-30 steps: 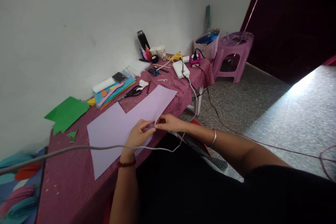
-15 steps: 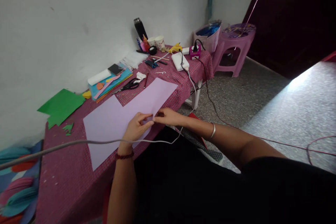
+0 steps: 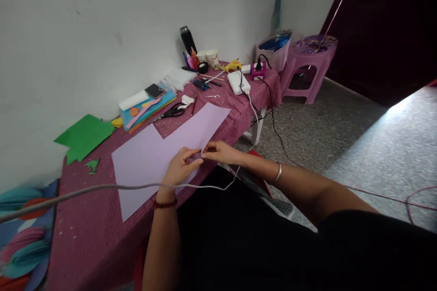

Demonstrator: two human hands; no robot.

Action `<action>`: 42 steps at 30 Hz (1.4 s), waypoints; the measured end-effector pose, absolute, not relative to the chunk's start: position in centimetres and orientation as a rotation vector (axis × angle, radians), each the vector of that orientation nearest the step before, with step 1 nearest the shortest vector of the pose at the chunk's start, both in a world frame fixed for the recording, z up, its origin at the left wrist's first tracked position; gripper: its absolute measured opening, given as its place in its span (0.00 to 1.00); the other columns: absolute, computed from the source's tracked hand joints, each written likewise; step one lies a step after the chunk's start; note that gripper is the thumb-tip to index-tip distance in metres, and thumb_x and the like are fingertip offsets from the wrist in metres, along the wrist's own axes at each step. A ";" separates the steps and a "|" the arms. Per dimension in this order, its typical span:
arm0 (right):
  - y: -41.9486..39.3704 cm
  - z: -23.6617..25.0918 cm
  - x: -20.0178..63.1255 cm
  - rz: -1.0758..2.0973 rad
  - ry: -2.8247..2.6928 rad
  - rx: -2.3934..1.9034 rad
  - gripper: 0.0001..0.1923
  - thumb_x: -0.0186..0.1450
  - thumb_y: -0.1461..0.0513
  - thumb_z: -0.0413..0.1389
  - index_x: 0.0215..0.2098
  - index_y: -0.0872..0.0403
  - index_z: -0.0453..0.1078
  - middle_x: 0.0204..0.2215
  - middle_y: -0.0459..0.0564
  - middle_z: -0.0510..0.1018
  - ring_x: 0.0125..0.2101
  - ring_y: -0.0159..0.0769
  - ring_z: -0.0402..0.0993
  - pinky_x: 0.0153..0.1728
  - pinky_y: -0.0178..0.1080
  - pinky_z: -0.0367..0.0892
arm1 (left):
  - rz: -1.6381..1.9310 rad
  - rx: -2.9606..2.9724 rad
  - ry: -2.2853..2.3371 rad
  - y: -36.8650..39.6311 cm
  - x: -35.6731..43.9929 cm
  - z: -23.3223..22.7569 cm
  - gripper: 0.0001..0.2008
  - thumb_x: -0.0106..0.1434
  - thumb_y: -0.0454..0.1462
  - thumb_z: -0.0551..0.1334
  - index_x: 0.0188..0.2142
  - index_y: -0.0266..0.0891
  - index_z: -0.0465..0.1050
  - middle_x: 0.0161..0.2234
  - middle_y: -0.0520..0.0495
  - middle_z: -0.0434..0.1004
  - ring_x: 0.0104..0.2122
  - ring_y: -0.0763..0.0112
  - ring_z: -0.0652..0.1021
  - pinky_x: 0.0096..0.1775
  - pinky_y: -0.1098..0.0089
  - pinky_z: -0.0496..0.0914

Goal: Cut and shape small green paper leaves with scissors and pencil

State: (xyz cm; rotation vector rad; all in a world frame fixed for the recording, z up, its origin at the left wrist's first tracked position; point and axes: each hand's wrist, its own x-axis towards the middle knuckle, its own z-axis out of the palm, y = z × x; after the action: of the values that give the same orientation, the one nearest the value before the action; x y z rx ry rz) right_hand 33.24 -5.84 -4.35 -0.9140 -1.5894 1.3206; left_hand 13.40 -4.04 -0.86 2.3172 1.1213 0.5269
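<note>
White wall (image 3: 102, 22) runs behind a long low table (image 3: 85, 232) draped in a maroon checked cloth, and speckled grey floor (image 3: 341, 136) spreads off to my right, lit by a bright patch. Across the middle of the table lies the big sheet of lilac paper (image 3: 153, 154), its near edge reaching the table's front edge where I am working. A purple plastic stool (image 3: 312, 61) stands beyond the far end of the table, with a pale bucket (image 3: 273, 52) just beside it.

Green paper (image 3: 83, 136) lies against the wall on my left, and next to it a stack of coloured sheets (image 3: 146, 109) with black scissors (image 3: 172, 111) at its near side. Farther along are a white power bank (image 3: 238, 82) with its cable trailing off the table, a black flask (image 3: 187, 40) and two paper cups (image 3: 208, 57) near the wall. A grey cord (image 3: 102, 187) crosses low in front of me, over my left wrist.

My left hand (image 3: 179, 170) and right hand (image 3: 220, 152) meet at the near edge of the lilac paper, fingertips almost touching. Both are closed in a pinch on that edge, thumb against forefinger, with a small flap of the sheet lifted between them.
</note>
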 end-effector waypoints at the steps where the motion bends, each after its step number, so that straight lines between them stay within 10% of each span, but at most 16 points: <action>1: -5.8 -4.3 33.2 1.323 -1.583 -0.917 0.12 0.59 0.56 0.58 0.29 0.58 0.67 0.24 0.44 0.70 0.26 0.28 0.65 0.30 0.33 0.62 | 0.527 2.320 1.118 -4.0 13.4 -0.9 0.15 0.60 0.43 0.62 0.45 0.41 0.75 0.32 0.49 0.70 0.27 0.73 0.67 0.31 0.70 0.64; 42: -6.9 -3.1 32.6 1.265 -1.411 -1.094 0.01 0.54 0.66 0.56 0.25 0.57 0.68 0.21 0.42 0.71 0.23 0.27 0.64 0.25 0.30 0.60 | 0.485 2.364 1.248 -4.7 14.2 -0.9 0.17 0.58 0.45 0.63 0.45 0.41 0.76 0.34 0.48 0.70 0.33 0.68 0.72 0.36 0.67 0.66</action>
State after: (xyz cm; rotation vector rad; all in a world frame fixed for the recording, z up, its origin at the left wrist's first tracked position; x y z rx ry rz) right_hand 32.56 -6.93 -3.12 -1.0940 -1.4111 1.2652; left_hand 14.25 -4.75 -0.87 2.3637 1.2482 0.4849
